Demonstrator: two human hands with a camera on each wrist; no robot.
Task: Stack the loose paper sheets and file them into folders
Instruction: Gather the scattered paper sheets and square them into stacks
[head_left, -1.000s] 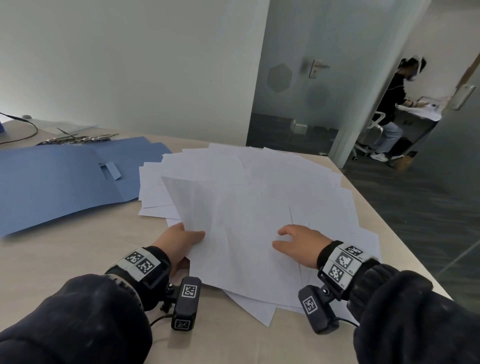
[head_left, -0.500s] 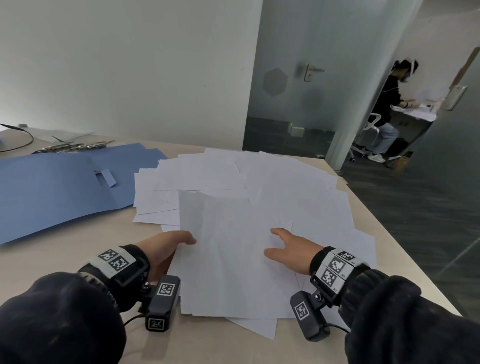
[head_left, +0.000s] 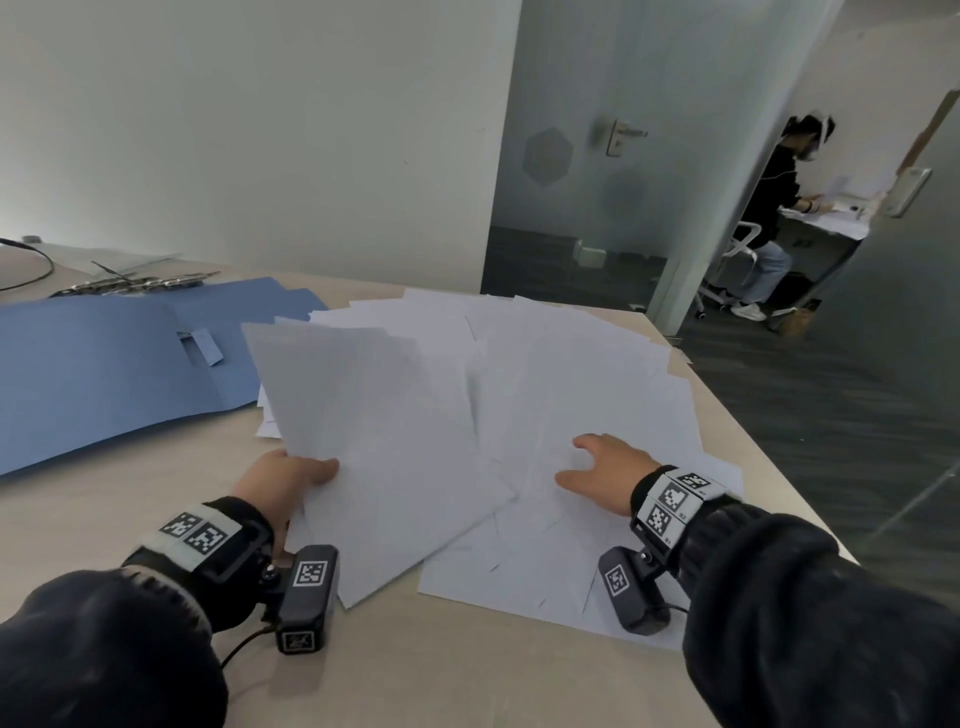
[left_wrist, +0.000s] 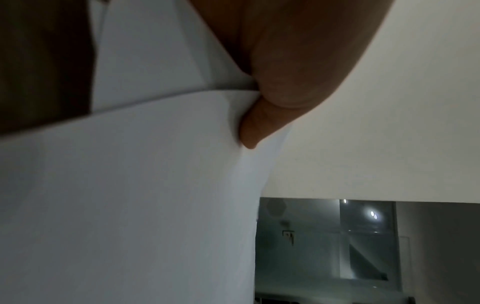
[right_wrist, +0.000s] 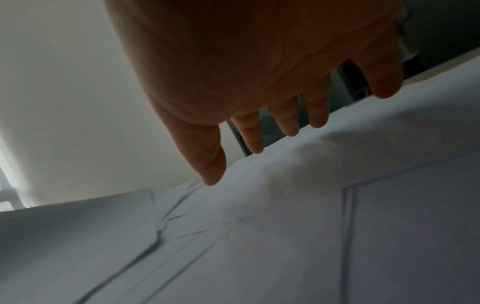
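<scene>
Since a second ago we have lifted a few sheets off the spread; our left hand pinches their near edge, thumb on top, tilting them up toward the blue folder. Our right hand, fingers spread and relaxed, rests on the loose papers fanned across the table.
</scene>
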